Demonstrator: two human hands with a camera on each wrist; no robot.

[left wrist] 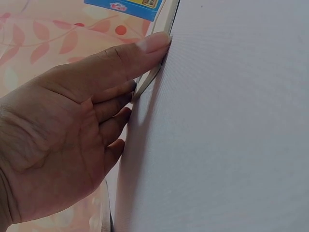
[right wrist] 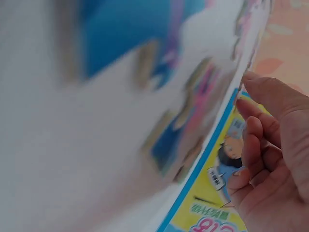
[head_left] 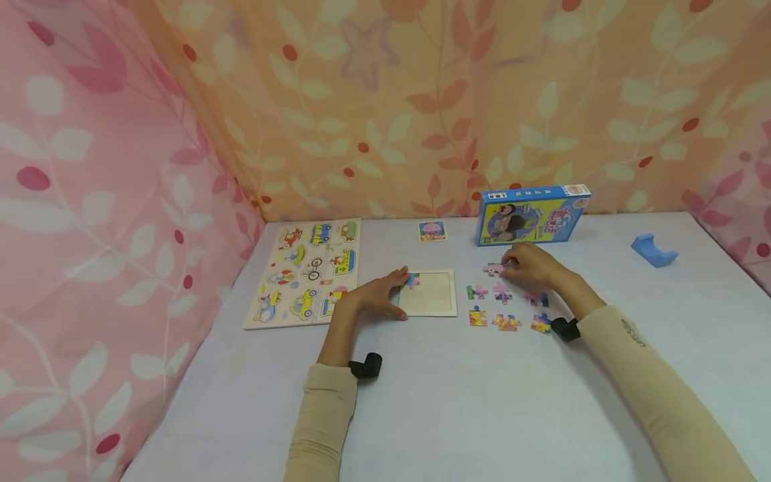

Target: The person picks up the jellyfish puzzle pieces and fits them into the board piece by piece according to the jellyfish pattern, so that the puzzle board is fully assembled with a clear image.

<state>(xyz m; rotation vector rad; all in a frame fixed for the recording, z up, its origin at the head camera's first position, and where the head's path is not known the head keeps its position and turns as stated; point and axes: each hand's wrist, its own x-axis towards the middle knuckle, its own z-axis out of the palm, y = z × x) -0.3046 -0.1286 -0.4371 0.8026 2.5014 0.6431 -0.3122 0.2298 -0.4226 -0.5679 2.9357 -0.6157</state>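
Observation:
A pale, shallow puzzle tray (head_left: 430, 296) lies mid-table with one jigsaw piece (head_left: 413, 280) in its far left corner. My left hand (head_left: 376, 296) grips the tray's left end, thumb at the near edge and fingers towards the far edge; in the left wrist view the thumb (left wrist: 157, 42) touches the rim. To the right, my right hand (head_left: 529, 264) pinches a jigsaw piece (head_left: 493, 269) between thumb and forefinger at the far row; the fingers partly hide it. Several loose pieces (head_left: 502, 293) lie in rows nearer me, blurred in the right wrist view.
Behind the right hand stands a blue and yellow box (head_left: 530, 217). A small picture card (head_left: 432, 231) lies at the back. A wooden picture board (head_left: 301, 271) lies at left, close to my left forearm. Far right is a blue curved holder (head_left: 654, 250). Patterned curtains border the table.

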